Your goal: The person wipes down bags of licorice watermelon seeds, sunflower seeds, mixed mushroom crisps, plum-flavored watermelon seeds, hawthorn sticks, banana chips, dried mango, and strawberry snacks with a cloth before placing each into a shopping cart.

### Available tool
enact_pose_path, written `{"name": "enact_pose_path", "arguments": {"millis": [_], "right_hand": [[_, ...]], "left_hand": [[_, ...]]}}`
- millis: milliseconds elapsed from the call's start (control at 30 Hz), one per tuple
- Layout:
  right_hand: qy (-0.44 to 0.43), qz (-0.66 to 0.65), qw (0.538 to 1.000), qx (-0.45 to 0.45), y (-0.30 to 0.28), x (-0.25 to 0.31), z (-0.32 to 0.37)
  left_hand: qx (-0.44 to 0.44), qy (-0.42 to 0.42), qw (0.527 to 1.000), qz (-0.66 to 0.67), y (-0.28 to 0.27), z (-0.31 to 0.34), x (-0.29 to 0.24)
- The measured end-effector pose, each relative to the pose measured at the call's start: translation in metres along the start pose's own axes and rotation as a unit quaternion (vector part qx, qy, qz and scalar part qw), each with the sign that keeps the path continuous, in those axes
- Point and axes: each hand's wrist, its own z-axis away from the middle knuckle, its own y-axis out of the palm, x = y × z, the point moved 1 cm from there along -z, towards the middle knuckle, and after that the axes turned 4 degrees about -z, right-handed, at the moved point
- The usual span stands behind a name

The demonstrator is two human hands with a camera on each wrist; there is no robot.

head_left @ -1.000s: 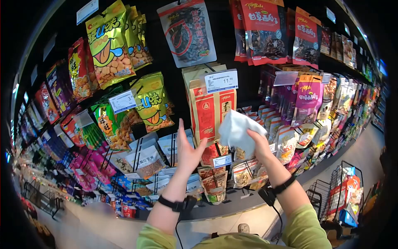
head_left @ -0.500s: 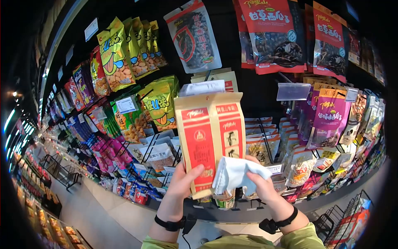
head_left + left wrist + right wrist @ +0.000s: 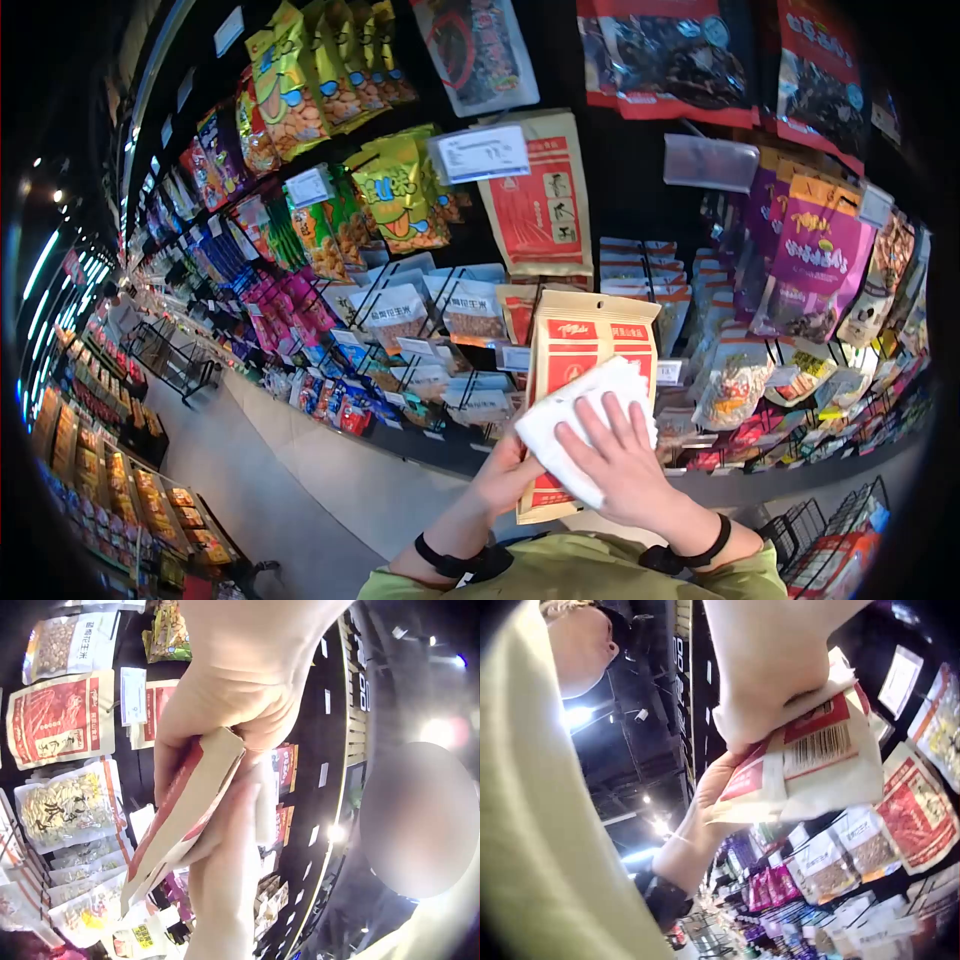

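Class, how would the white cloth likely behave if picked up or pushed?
The white cloth would probably sag, its edges looking soft. It should feel light, being apparently thin fabric. Pushed, it may wrinkle or slide rather than roll, since it lies flat between the right hand and the packet.

The left hand (image 3: 229, 694) gripped a flat red-and-tan paper packet (image 3: 187, 802), which hung tilted. The blurred right hand (image 3: 229, 840) was just beside it, near clear plastic snack pouches (image 3: 71, 804).
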Motion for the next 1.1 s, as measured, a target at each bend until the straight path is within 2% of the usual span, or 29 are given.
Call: {"name": "enact_pose_path", "arguments": {"millis": [33, 100, 133, 167, 300, 367, 467, 500, 533, 567, 600, 633, 667, 700, 767, 800, 833, 900, 1100], "right_hand": [[0.010, -0.005, 1.000, 0.001, 0.003, 0.000, -0.002], [0.029, -0.058, 0.994, -0.086, -0.008, -0.013, -0.003], [0.041, -0.061, 0.991, -0.109, -0.015, -0.017, -0.006], [0.052, -0.062, 0.988, -0.131, -0.021, -0.022, -0.008], [0.100, -0.007, 0.986, -0.132, -0.034, -0.041, 0.001], [0.150, 0.024, 0.980, -0.127, -0.029, -0.055, 0.017], [0.195, -0.029, 0.972, -0.131, -0.015, -0.074, 0.045], [0.221, -0.215, 0.939, -0.154, -0.003, -0.084, 0.056], [0.240, -0.392, 0.872, -0.171, 0.008, -0.088, 0.062], [0.240, -0.395, 0.871, -0.169, 0.018, -0.086, 0.066], [0.266, -0.577, 0.751, -0.180, 0.025, -0.081, 0.069], [0.281, -0.731, 0.595, -0.181, 0.027, -0.075, 0.070], [0.268, -0.824, 0.477, -0.146, 0.023, -0.065, 0.074], [0.272, -0.825, 0.475, -0.143, 0.025, -0.063, 0.077], [0.189, -0.863, 0.453, -0.117, 0.027, -0.059, 0.083], [0.180, -0.847, 0.483, -0.128, 0.016, -0.054, 0.080], [0.182, -0.848, 0.482, -0.126, 0.013, -0.053, 0.079], [0.202, -0.812, 0.532, -0.129, 0.012, -0.051, 0.080], [0.194, -0.824, 0.509, -0.154, 0.016, -0.049, 0.082]], "left_hand": [[0.004, -0.011, 1.000, -0.001, 0.004, 0.003, 0.001], [0.096, 0.040, 0.981, -0.162, 0.025, 0.006, 0.001], [0.124, 0.003, 0.988, -0.093, 0.035, 0.008, 0.001], [0.131, -0.009, 0.987, -0.093, 0.044, 0.010, 0.000], [0.113, 0.018, 0.992, -0.053, 0.061, 0.013, -0.005], [0.061, 0.039, 0.995, -0.064, 0.054, 0.017, -0.004], [0.010, 0.039, 0.999, -0.013, 0.047, 0.018, -0.005], [-0.005, 0.044, 0.999, 0.021, 0.044, 0.018, -0.003], [-0.030, 0.032, 0.999, 0.029, 0.045, 0.021, -0.004], [-0.033, 0.031, 0.999, 0.027, 0.045, 0.021, -0.004], [-0.029, 0.036, 0.997, 0.060, 0.046, 0.020, -0.004], [-0.026, 0.040, 0.994, 0.094, 0.047, 0.020, -0.004], [-0.029, 0.045, 0.994, 0.091, 0.050, 0.019, -0.005], [-0.033, 0.042, 0.994, 0.092, 0.053, 0.018, -0.006], [-0.047, 0.041, 0.995, 0.079, 0.057, 0.017, -0.006], [-0.036, 0.042, 0.996, 0.072, 0.059, 0.016, -0.008], [-0.039, 0.041, 0.996, 0.073, 0.062, 0.017, -0.009], [-0.047, 0.043, 0.995, 0.083, 0.068, 0.021, -0.009], [-0.040, 0.058, 0.995, 0.065, 0.066, 0.026, -0.003]]}}
